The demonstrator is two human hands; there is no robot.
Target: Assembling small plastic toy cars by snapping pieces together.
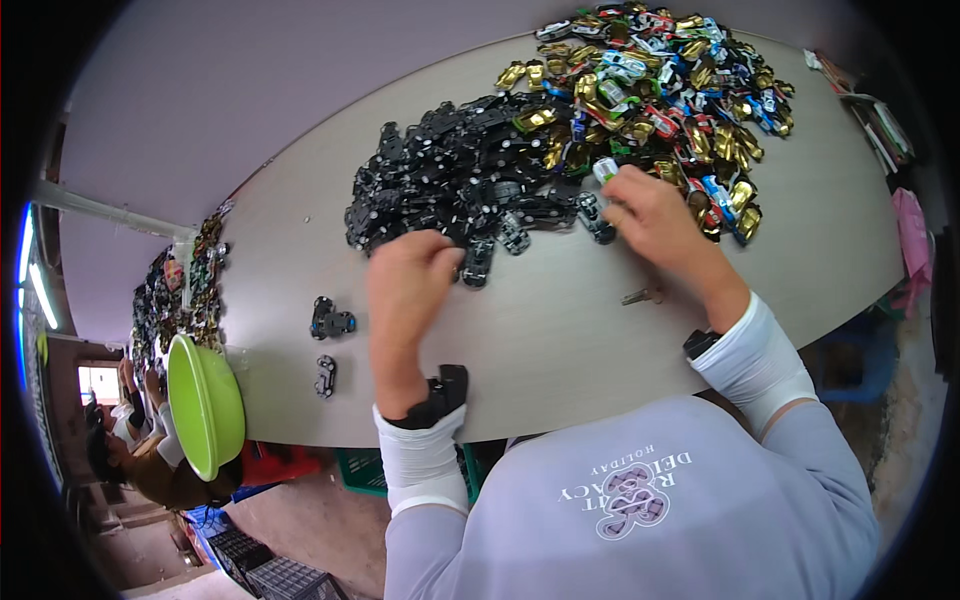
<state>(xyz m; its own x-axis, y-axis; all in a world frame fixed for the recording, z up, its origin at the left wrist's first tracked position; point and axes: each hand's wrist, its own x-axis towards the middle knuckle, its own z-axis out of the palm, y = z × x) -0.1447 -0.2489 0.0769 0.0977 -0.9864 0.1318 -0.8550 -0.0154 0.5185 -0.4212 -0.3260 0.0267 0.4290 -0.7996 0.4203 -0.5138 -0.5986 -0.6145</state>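
My left hand [408, 285], a little blurred, is closed with its fingers curled at the near left edge of a heap of black toy car bases [440, 165]. Whatever its fingertips hold is hidden; a loose black base [477, 262] lies right beside them. Further right, my right hand [655, 215] pinches a small white and green toy car body [604, 169] at its fingertips. Under that hand lies a dark base with grey parts [594, 217]. Behind it spreads a pile of shiny gold, red, blue and white toy car bodies [690, 85].
Left of my left hand, two or so small black pieces [330, 318] and a grey toy car [325, 376] sit apart. A small metal piece [636, 297] lies near my right wrist. A green basin [205, 408] stands at the table's left edge; people [145, 455] sit beyond it.
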